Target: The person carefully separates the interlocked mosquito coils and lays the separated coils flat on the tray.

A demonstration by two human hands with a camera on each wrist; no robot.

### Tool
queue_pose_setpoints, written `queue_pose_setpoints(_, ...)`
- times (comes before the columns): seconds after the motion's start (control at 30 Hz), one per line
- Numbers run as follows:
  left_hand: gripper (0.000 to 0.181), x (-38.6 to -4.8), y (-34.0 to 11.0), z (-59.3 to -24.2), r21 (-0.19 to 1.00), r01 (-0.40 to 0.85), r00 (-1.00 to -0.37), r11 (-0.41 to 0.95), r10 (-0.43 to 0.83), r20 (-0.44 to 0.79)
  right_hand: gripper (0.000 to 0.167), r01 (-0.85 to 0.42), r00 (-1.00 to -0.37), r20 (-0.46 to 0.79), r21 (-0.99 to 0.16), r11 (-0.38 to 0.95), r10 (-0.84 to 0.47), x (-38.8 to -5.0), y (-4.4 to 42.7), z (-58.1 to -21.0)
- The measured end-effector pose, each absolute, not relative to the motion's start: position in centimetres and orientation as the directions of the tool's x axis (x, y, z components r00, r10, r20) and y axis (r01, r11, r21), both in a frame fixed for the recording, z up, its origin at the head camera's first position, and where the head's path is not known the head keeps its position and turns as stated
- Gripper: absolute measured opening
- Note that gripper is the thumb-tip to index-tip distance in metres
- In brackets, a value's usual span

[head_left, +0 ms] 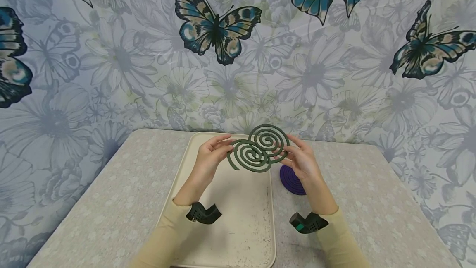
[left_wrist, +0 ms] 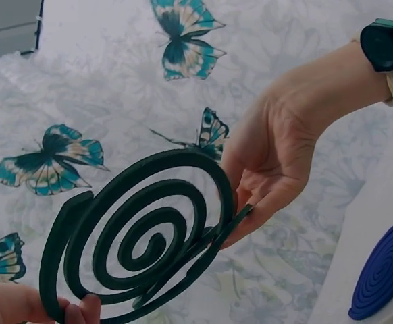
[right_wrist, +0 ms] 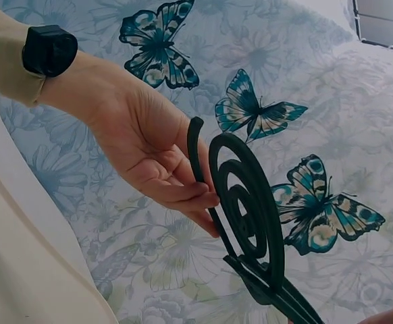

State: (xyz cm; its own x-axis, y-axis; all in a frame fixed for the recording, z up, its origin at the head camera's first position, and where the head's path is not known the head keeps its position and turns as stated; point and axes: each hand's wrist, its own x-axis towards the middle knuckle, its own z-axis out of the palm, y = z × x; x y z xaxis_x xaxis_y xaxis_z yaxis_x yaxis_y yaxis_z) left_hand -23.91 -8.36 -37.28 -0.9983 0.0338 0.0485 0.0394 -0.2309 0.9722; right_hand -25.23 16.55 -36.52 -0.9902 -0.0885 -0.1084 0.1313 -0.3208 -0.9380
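Two dark green mosquito coils, spirals that overlap and touch in the middle, are held up above the tray in the head view. My left hand (head_left: 208, 156) pinches the outer ring of the left coil (head_left: 254, 170), whose free outer end hangs down. At the far side, my right hand (head_left: 305, 163) grips the outer edge of the right coil (head_left: 266, 125), with fingers partly behind it. Whether the coils are joined or merely nested cannot be told. A purple mosquito coil (head_left: 290, 180) lies flat on the table, partly hidden by the right forearm.
A cream tray (head_left: 238, 226) with scuffed patches lies below the hands on the pale patterned table (head_left: 357, 202). Behind the table hangs a butterfly-and-flower cloth (head_left: 312, 73). A dark camera is strapped at each wrist.
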Motion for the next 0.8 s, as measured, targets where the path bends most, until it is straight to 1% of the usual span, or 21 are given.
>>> queue_pose_setpoints(0.2,0.039,-24.28,-9.37,-37.37,0.981,0.004,-0.990,-0.195,0.139,0.032,0.060,0.124,-0.988,-0.087,-0.939,-0.319,-0.129,-25.22,16.74,-36.41)
queue_pose_setpoints(0.33,0.038,-24.47,-9.54,-37.41,0.978,-0.005,-0.987,-0.208,0.161,0.030,0.060,0.099,-0.988,-0.052,-0.939,-0.329,-0.148,-25.02,16.74,-36.30)
queue_pose_setpoints(0.4,0.037,-24.53,-9.47,-37.43,0.978,-0.005,-0.987,-0.208,0.156,0.028,0.061,0.086,-0.989,-0.038,-0.937,-0.338,-0.146,-24.91,16.61,-36.25)
queue_pose_setpoints(0.47,0.038,-24.58,-9.38,-37.47,0.984,-0.006,-0.988,-0.178,0.152,0.022,0.061,0.072,-0.990,-0.025,-0.936,-0.345,-0.140,-24.85,16.45,-36.20)
queue_pose_setpoints(0.57,0.044,-24.61,-9.25,-37.48,0.994,-0.006,-0.989,-0.106,0.149,0.010,0.060,0.060,-0.992,-0.014,-0.930,-0.363,-0.127,-24.82,16.36,-36.20)
queue_pose_setpoints(0.63,0.049,-24.61,-9.18,-37.47,0.997,-0.006,-0.991,-0.081,0.137,0.005,0.059,0.056,-0.992,-0.011,-0.927,-0.370,-0.124,-24.83,16.35,-36.23)
queue_pose_setpoints(0.7,0.052,-24.60,-9.12,-37.46,0.997,-0.001,-0.994,-0.078,0.113,0.008,0.059,0.055,-0.993,-0.011,-0.926,-0.374,-0.120,-24.84,16.31,-36.28)
queue_pose_setpoints(0.8,0.051,-24.56,-9.11,-37.49,0.997,0.016,-0.996,-0.078,0.082,0.023,0.059,0.051,-0.994,-0.011,-0.930,-0.364,-0.111,-24.85,16.17,-36.38)
